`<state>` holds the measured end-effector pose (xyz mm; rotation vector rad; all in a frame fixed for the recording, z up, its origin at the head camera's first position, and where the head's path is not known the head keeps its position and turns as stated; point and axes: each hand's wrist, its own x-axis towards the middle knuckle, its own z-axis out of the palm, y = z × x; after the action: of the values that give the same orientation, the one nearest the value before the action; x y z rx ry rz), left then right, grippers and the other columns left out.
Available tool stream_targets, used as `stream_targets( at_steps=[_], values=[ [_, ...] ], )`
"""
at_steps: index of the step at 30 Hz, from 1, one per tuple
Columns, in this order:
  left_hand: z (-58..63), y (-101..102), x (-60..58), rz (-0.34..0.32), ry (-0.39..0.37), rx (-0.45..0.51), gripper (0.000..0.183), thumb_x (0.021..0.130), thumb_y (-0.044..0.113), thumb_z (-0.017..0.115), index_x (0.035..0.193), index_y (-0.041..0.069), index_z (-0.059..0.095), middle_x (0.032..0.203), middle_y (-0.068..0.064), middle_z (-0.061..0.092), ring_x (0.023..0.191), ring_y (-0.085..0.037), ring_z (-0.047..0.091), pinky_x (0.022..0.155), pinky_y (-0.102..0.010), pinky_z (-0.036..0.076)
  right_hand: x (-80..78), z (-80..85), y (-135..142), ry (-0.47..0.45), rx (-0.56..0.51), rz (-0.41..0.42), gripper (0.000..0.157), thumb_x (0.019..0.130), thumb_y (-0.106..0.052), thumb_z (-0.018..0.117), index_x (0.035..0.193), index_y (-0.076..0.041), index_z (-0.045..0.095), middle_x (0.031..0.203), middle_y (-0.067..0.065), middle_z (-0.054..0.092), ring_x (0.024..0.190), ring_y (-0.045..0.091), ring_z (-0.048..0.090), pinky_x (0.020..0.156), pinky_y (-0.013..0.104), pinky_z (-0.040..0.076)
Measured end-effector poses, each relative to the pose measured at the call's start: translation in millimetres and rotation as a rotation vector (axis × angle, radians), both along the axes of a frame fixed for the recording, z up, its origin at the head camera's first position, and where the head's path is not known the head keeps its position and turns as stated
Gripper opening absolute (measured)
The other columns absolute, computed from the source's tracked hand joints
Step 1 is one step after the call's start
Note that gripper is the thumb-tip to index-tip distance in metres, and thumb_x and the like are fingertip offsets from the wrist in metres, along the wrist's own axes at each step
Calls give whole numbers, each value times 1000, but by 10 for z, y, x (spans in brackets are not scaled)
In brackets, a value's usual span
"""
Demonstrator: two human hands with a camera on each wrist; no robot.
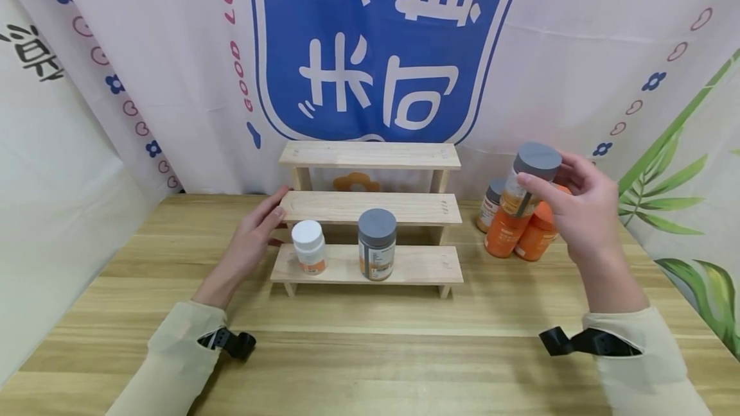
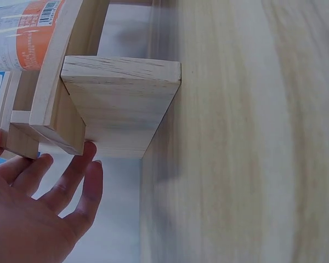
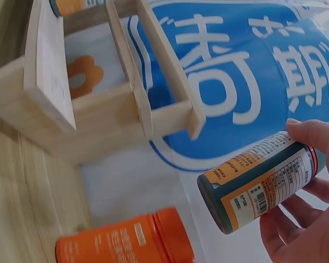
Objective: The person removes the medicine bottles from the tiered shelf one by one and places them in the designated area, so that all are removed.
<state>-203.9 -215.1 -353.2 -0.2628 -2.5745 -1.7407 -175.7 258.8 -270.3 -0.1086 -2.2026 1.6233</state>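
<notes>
My right hand (image 1: 590, 204) grips a clear supplement jar (image 3: 263, 181) with a grey lid, held by its lid end, above two orange bottles (image 1: 504, 234). In the right wrist view the jar tilts, its base apart from the orange bottle (image 3: 120, 241). My left hand (image 1: 257, 226) holds the left end of the wooden three-step stand (image 1: 370, 206) at its middle step, with thumb and fingers about the plank's end (image 2: 22, 139). On the lowest step stand a white bottle (image 1: 309, 246) with an orange band and a grey-lidded jar (image 1: 378, 242).
Behind the orange bottles, another grey-lidded jar (image 1: 489, 207) stands on the wood-grain table (image 1: 370, 364). A white curtain (image 1: 202, 82) with a blue printed panel hangs close behind the stand. Black straps with cameras (image 1: 590, 342) sit on both wrists.
</notes>
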Motion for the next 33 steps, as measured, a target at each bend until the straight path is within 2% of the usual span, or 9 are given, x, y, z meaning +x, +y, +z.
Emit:
stream_targets(
  at_steps=[6,12,18,26,30,33],
  values=[
    [-2,-2,7,0,-4,5,57,116,34,39,170,20,28,174,-18,32,127,-38,57,83,-30,57,7,-21,167,36,-128,-14,58,88,-22,89,141,-18,68,117,-10,68,106,10,62,81,7,53],
    [0,-2,5,-3,-3,7,57,116,34,39,170,19,28,173,-19,33,124,-34,58,83,-31,57,24,-26,323,17,-152,-82,62,87,-22,90,144,-20,66,117,-14,68,108,8,60,85,6,49],
    [-1,-8,-1,-4,-6,2,56,116,34,39,170,22,28,173,-18,33,122,-30,59,84,-32,57,34,-26,475,0,-222,-128,62,86,-20,90,144,-20,66,119,-15,66,111,6,57,87,9,46],
    [-5,-10,2,-7,-4,-8,56,116,35,39,170,24,27,174,-16,31,128,-37,57,85,-33,57,17,-46,675,2,-334,-182,60,84,-16,92,139,-19,68,115,-14,69,109,5,60,75,5,53],
    [0,-6,6,-4,-5,-7,56,116,35,39,170,23,27,174,-16,31,125,-33,58,86,-33,57,13,-72,776,10,-375,-197,59,82,-14,93,135,-19,69,113,-13,71,105,5,62,72,7,54],
    [2,-5,5,-4,-6,-1,56,116,34,39,170,23,27,174,-16,31,123,-31,59,85,-33,57,10,-111,850,1,-366,-190,60,81,-15,94,135,-18,68,113,-14,70,104,5,63,71,7,55]
  ],
)
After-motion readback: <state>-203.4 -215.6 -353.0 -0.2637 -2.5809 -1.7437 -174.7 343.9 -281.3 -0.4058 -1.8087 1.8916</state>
